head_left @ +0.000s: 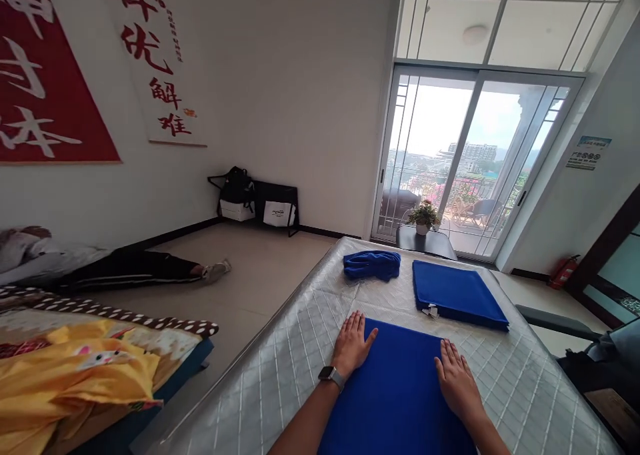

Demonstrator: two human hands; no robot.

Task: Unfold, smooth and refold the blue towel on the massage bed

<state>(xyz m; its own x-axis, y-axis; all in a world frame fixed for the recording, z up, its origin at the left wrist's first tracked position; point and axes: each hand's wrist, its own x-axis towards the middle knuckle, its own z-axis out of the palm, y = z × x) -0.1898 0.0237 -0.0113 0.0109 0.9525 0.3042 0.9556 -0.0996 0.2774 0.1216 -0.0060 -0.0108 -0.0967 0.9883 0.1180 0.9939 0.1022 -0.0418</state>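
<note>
A blue cloth [395, 388] lies flat in front of me on a silver quilted table cover [280, 375]. My left hand [351, 345] rests on its left edge, fingers stretched out, with a watch on the wrist. On the opposite edge lies my right hand [456, 378], palm down with the fingers straight. Beyond it to the right is a neat stack of folded blue cloth [457, 291] with a white tag [431, 310] at its near corner. A bunched blue cloth [371, 265] sits at the far left of the table.
At left, a bed or bench holds a yellow cloth [95, 375]. A person [140, 268] is stretched out beyond it. Past the table's far end, a potted plant [423, 216] stands on a black chair [430, 243]. A fire extinguisher [564, 271] is by the right wall.
</note>
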